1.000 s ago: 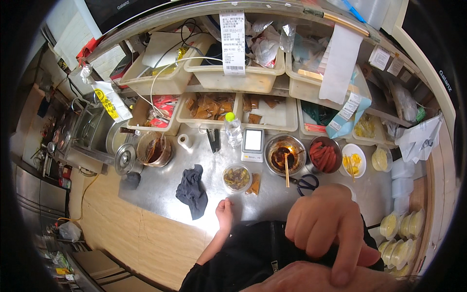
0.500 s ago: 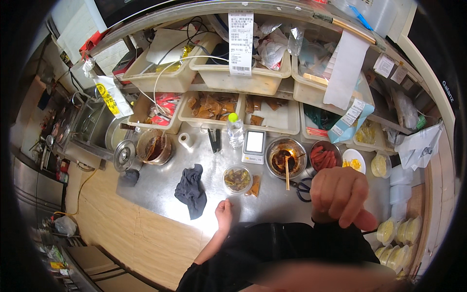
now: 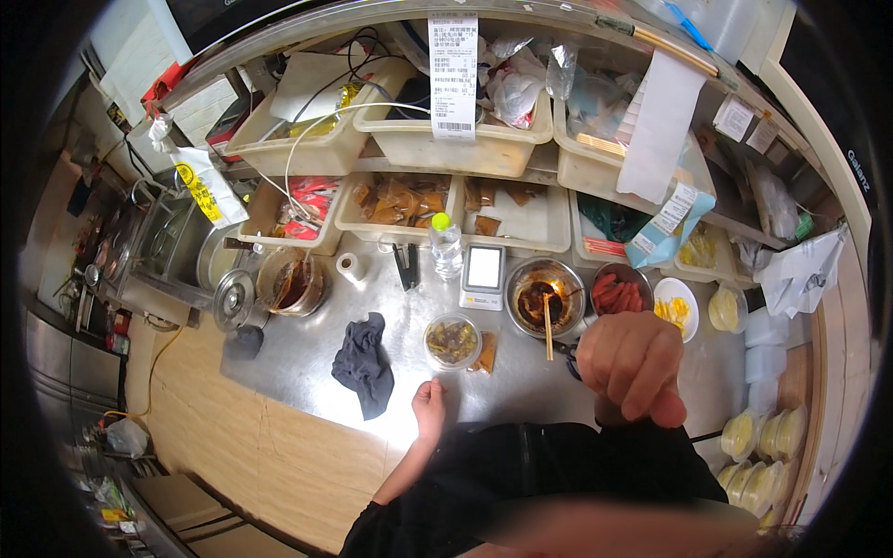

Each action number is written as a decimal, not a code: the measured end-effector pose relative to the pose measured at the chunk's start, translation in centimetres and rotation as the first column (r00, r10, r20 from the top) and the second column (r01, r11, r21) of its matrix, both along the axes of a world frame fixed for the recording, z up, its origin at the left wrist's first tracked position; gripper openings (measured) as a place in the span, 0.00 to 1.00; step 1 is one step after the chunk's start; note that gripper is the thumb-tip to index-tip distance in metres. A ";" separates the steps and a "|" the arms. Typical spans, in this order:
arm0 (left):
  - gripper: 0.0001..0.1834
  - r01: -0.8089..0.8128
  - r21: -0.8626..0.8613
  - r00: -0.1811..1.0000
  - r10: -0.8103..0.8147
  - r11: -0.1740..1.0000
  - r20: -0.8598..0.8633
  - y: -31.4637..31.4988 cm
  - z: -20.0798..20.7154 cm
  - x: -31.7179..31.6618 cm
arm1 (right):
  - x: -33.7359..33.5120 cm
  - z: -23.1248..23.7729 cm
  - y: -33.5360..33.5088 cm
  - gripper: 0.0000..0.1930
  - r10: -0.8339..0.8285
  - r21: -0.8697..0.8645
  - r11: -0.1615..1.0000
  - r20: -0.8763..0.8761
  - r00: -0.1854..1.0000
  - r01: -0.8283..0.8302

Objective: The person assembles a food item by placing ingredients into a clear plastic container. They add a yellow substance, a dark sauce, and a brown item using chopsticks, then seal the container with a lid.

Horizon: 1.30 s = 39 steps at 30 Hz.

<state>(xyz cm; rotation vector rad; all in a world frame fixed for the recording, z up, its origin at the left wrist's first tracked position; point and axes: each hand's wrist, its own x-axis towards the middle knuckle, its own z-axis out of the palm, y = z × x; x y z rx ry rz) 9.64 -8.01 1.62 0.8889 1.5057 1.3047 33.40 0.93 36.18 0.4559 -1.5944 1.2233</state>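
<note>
My left hand [image 3: 429,406] is curled closed at the near edge of the steel table, with nothing seen in it. Just beyond it stands a clear round tub [image 3: 453,341] of brownish-green food, a small brown sauce packet [image 3: 486,352] lying against its right side. My right hand [image 3: 633,365] is raised close to the camera over the right of the table, its fingers bent into a loose fist, with nothing showing between them. Behind it lie scissors [image 3: 574,365], mostly covered. A steel bowl of dark sauce [image 3: 516,327] with chopsticks [image 3: 549,339] sits to its left.
A grey cloth [image 3: 365,365], a digital scale [image 3: 483,277], a bottle [image 3: 446,253] and a lidded pot [image 3: 294,282] stand about the table. Beyond the right hand are a bowl of red sticks [image 3: 619,292] and a white plate [image 3: 688,325]. Bins [image 3: 453,153] line the shelves.
My right hand has shifted a little left, with its fingers curled in more. My left hand stays in place. The view has turned slightly.
</note>
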 end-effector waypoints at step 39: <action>0.20 0.262 0.110 0.778 -0.142 0.959 -0.612 -0.6 -0.9 0.2 | -0.7 -2.3 -0.1 0.18 -0.230 -0.210 0.945 0.126 0.965 0.253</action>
